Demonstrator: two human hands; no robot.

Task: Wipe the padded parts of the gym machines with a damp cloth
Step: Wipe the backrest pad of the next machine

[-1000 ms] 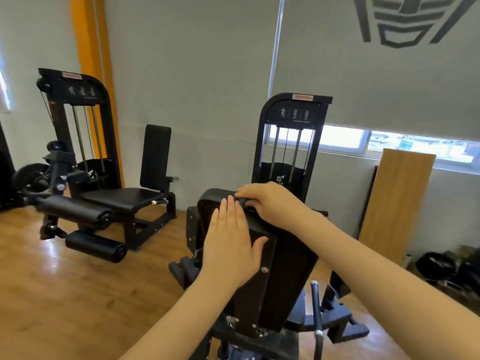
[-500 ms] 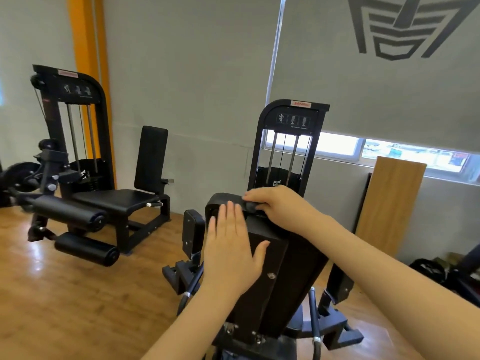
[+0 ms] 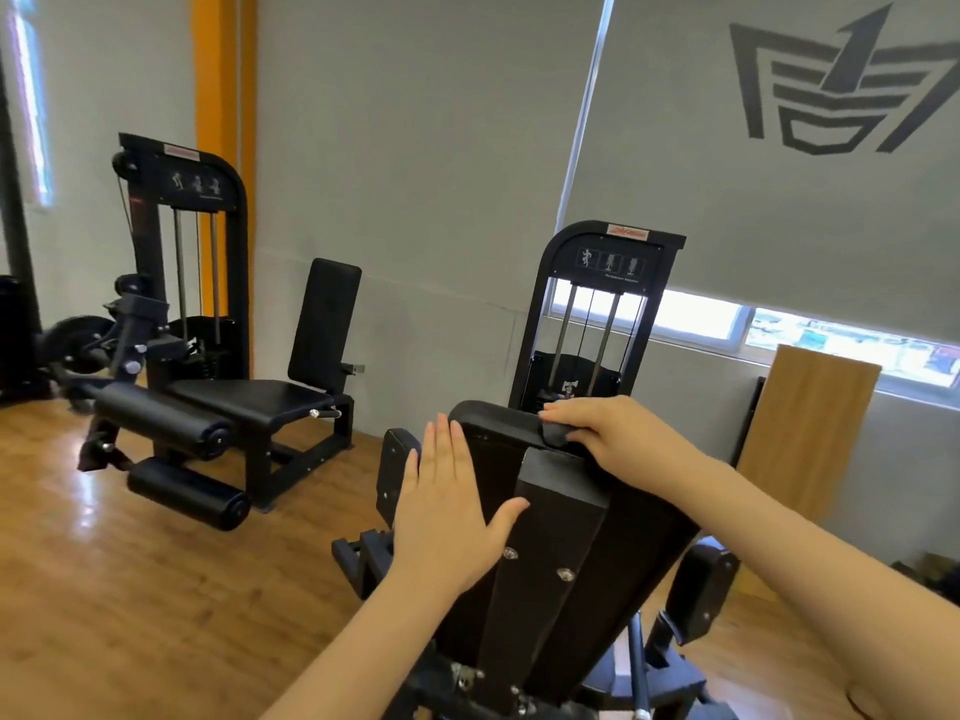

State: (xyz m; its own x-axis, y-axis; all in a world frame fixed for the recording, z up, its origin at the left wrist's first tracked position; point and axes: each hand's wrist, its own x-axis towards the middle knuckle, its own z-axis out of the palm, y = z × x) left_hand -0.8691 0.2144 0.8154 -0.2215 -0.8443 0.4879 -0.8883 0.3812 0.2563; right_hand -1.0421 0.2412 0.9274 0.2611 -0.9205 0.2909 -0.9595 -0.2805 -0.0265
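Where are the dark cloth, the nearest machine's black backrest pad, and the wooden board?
dark cloth (image 3: 557,433), head view, its folded middle
black backrest pad (image 3: 493,415), head view, top edge
wooden board (image 3: 802,433), head view, its face

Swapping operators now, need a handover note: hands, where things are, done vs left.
Left hand: open, flat against the rear of the near backrest.
Right hand: grip on a dark cloth, pressed on the backrest's top edge.
Done: cannot tell how much is wiped; the cloth is on the top edge only.
Left: rest of this machine's pads, then the leg machine's seat, backrest and rollers.
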